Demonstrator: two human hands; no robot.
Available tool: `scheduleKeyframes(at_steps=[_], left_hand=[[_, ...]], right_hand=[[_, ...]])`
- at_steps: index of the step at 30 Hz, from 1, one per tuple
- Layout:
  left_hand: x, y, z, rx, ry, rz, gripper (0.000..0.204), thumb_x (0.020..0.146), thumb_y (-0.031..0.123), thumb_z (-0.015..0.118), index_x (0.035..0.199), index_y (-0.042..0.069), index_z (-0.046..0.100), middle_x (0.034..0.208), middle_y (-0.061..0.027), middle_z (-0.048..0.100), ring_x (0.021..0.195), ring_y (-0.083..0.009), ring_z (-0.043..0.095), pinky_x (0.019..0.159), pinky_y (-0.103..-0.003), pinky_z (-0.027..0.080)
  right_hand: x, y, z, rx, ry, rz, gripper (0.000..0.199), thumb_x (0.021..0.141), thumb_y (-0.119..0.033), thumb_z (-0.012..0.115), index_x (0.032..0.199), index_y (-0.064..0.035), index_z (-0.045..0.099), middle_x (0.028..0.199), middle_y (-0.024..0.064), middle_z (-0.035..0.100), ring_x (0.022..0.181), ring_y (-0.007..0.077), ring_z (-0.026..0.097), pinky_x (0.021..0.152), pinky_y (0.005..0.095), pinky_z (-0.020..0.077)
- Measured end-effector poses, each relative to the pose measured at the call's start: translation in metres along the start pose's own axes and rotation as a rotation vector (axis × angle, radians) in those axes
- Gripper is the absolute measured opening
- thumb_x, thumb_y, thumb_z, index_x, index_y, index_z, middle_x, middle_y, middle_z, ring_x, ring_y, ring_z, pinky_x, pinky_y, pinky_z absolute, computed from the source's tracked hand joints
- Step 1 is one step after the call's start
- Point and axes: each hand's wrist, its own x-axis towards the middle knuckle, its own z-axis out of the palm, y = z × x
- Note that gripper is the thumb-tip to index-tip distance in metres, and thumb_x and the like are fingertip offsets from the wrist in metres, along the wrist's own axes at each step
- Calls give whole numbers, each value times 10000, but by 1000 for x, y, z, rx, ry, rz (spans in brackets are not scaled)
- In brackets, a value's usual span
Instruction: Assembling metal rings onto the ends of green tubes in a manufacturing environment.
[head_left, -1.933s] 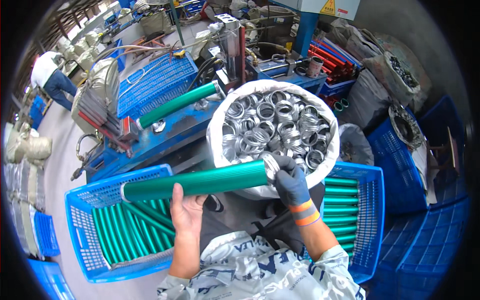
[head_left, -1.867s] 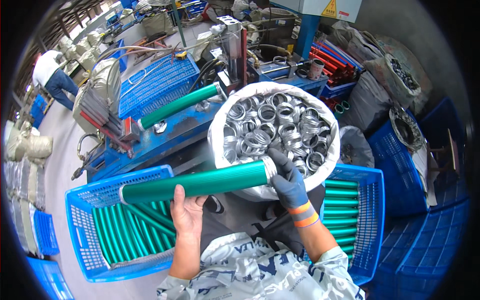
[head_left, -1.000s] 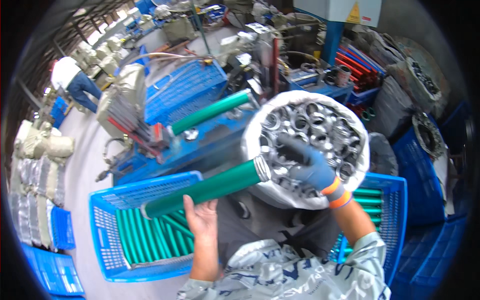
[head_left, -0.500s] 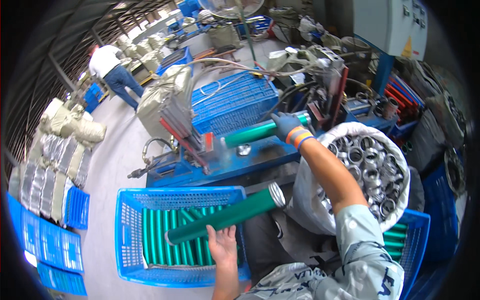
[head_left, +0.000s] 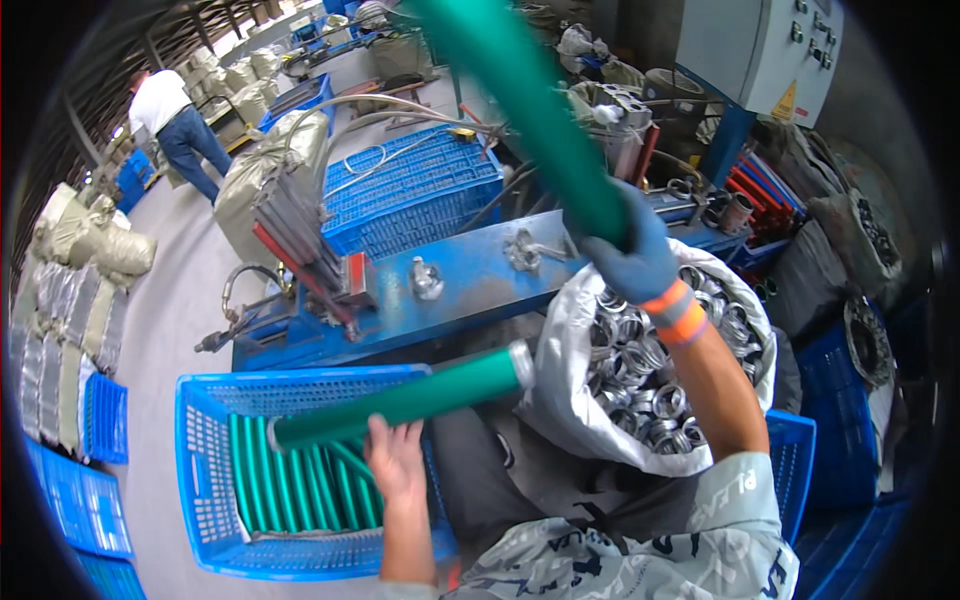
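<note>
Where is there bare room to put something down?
There's a bare patch on the long blue metal bench between crumpled silvery lumps, and pale grey floor between the blue plastic crate at front left and the silvery wrapped bundles. That crate is crowded with shiny green tubes, and the white sack with silver metal rings.

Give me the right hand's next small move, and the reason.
Probably setting the upper green tube aside: the gloved right hand grips it near one end, its other end running past the top of the view, while the bare left hand supports the lower green tube, so neither hand looks free.
</note>
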Motion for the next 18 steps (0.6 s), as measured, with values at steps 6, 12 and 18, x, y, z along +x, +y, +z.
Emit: scheduleKeyframes(at_steps=[6, 12, 18], left_hand=[[138, -118, 165, -51, -139, -59, 606, 1120, 313, 787, 1597, 43, 528, 1546, -145, 647, 1472, -385, 626, 1262, -640, 474], [277, -232, 162, -19, 89, -193, 661, 1045, 306, 885, 1506, -50, 573, 1481, -218, 679, 1360, -412, 703, 1136, -589, 616], [315, -269, 146, -7, 220, -306, 625, 1035, 286, 895, 1460, -74, 610, 1424, -240, 713, 1315, -411, 730, 1126, -588, 630]], right_hand=[[-151, -30, -118, 360, 356, 169, 863, 947, -451, 854, 1593, 26, 536, 1192, 127, 740, 967, 197, 734, 825, 348, 621], [-276, -78, -154, 251, 552, 209, 1155, 885, -643, 906, 1658, 96, 470, 991, 132, 713, 807, 212, 689, 675, 340, 561], [-328, -88, -186, 198, 610, 245, 1214, 876, -639, 914, 1640, 179, 443, 880, 99, 679, 739, 227, 664, 633, 338, 530]])
